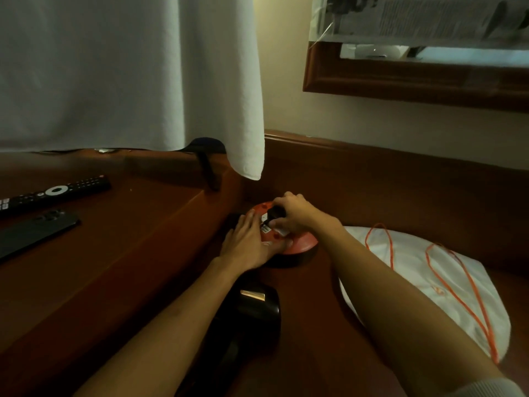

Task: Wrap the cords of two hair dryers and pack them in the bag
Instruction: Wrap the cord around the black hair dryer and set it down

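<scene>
At the centre of the frame, a person's right hand [292,214] is curled tightly around a small black plug [276,214], fingers and thumb pinching it where it sits on top of a round red socket reel [300,243]. The left hand [246,242] lies flat and spread open beside it, palm pressed down on the near left part of the reel's red top and gripping nothing. A white label shows on the reel between the two hands. The reel rests on a dark wooden surface [315,353], close to the corner where a higher wooden desktop [120,239] meets it.

Below the left forearm, in the lower centre of the frame, lies a black hair dryer [257,308], its glossy barrel catching a strip of light; the arm hides part of it and its cord cannot be made out. Only one dryer is visible. To the right, behind the right forearm, a white bag [446,287] with an orange drawstring [469,290] lies slumped on the same lower surface, just beside the arm and apart from the dryer.

At the left edge, on the desktop, sit a black remote control [57,191] and, nearer the camera, a dark phone [34,230] lying face down. A white towel [128,75] hangs over the upper left of the frame, its corner dangling above the reel. A wood-framed mirror [415,78] fills the upper right, on a cream wall.
</scene>
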`<state>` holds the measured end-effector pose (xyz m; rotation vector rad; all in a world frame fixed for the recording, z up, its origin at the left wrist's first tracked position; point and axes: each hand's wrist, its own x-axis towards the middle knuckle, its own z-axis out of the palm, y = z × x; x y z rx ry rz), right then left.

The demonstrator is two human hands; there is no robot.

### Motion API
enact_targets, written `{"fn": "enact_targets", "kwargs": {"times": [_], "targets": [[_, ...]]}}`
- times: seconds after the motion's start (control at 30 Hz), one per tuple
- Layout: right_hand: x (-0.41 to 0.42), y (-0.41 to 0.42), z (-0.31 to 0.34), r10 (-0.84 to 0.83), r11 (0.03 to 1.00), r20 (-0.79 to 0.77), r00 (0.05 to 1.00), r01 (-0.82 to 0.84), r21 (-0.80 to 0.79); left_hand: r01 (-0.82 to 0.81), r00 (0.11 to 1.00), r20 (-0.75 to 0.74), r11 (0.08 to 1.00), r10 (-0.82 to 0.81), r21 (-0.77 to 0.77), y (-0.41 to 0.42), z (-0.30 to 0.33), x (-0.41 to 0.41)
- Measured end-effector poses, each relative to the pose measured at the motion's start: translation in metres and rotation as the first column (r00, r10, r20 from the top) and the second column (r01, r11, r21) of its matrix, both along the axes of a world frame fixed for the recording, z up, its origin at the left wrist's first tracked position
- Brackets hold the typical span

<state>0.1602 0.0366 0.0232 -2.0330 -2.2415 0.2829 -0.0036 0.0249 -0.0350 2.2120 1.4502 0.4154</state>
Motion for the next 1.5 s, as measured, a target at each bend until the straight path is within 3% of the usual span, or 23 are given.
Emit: {"fn": "enact_targets", "kwargs": {"times": [0.1,0.37,0.5,0.63,0.7,0.83,1.03,1.13,1.27,1.37,1.5], "targets": [[0.0,0.002,0.006,0.067,0.997,0.076,0.995,-0.069,0.023,-0.003,1.0,0.005,1.0,0.003,0.016,0.003,-0.002,0.0],[0.011,-0.02,0.021,0.072,0.994,-0.131,0.989,-0.06,0.09,-0.052,0.994,0.098,0.998,0.054,-0.027,0.0,0.007,-0.003],[0.02,-0.059,0.007,-0.052,0.978,-0.267,0.962,0.103,0.182,-0.081,0.997,0.007,0.996,0.081,-0.041,-0.009,0.016,-0.002],[0.031,-0.104,-0.018,-0.154,0.955,-0.339,0.928,0.228,0.188,0.048,0.966,-0.243,0.986,-0.086,-0.158,-0.02,0.04,-0.007],[0.033,-0.121,-0.026,-0.187,0.954,-0.39,0.902,0.261,0.145,0.086,0.959,-0.251,0.977,-0.134,-0.193,-0.032,0.052,-0.02],[0.035,-0.142,-0.039,-0.243,0.955,-0.389,0.889,0.29,0.066,0.069,0.994,-0.074,0.991,-0.077,-0.112,-0.086,0.071,-0.05],[0.041,-0.148,-0.072,-0.316,0.937,-0.402,0.859,0.349,0.008,-0.009,1.0,0.025,1.0,0.009,-0.016,-0.18,0.063,-0.077],[0.023,-0.182,-0.056,-0.33,0.917,-0.391,0.859,0.391,0.085,-0.118,0.992,0.048,0.988,0.113,0.104,-0.221,0.043,-0.086],[0.002,-0.232,-0.042,-0.329,0.879,-0.46,0.825,0.445,0.17,-0.213,0.977,0.012,0.97,0.213,0.113,-0.241,0.013,-0.093],[-0.01,-0.269,-0.052,-0.263,0.898,-0.573,0.776,0.414,0.149,-0.236,0.968,-0.054,0.961,0.246,0.143,-0.245,-0.005,-0.096],[-0.014,-0.32,-0.07,-0.236,0.908,-0.65,0.723,0.402,0.116,-0.224,0.974,0.005,0.954,0.228,0.2,-0.25,-0.019,-0.1]]}}
